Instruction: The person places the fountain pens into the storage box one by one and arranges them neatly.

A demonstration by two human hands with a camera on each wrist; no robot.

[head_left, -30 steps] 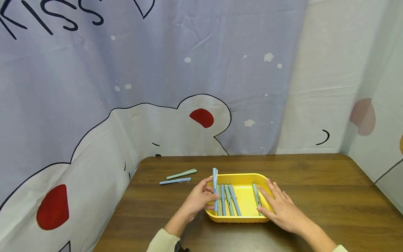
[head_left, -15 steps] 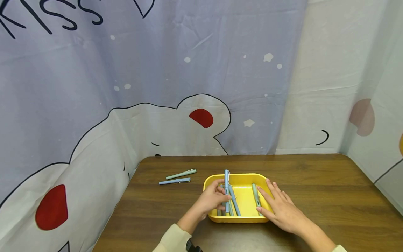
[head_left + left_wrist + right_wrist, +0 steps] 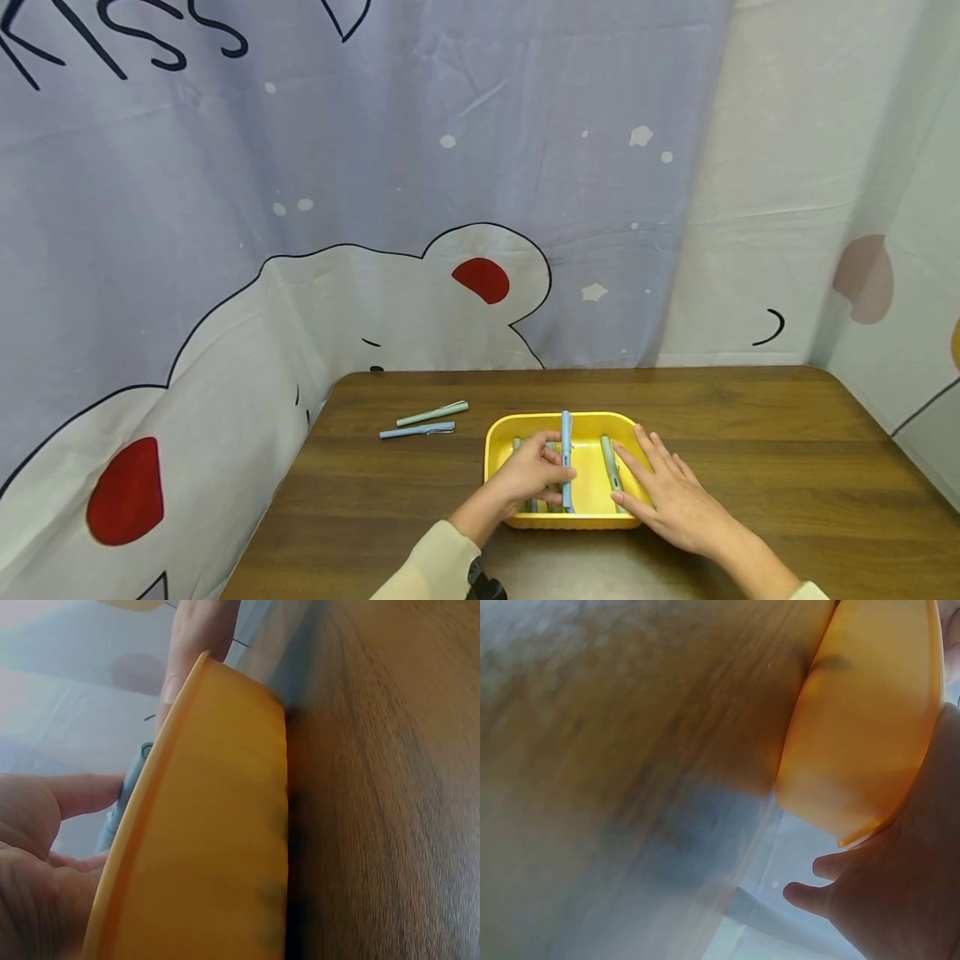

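A yellow tray point(image 3: 570, 522) with rounded corners stands on the wooden table, several blue and green pens lying in it. Over its middle, my left hand point(image 3: 529, 473) pinches a light blue pen point(image 3: 566, 446) between thumb and fingers, its clip end pointing to the far side. That hand hides most of the pens in the left part. In the left wrist view, the blue pen point(image 3: 129, 784) shows at the thumb, just past the tray's rim. My right hand point(image 3: 678, 504) rests on the tray's right rim, fingers spread. A green pen point(image 3: 609, 458) lies inside by its thumb and index finger.
Left of the tray, a green pen point(image 3: 432, 413) and another blue pen point(image 3: 417, 431) lie on the wooden table point(image 3: 780, 450). A printed cloth point(image 3: 585, 208) hangs behind the table and along its sides.
My left hand has moved to the right across the tray with the blue pen, from its left side to past the middle. The right hand has stayed in place on the rim.
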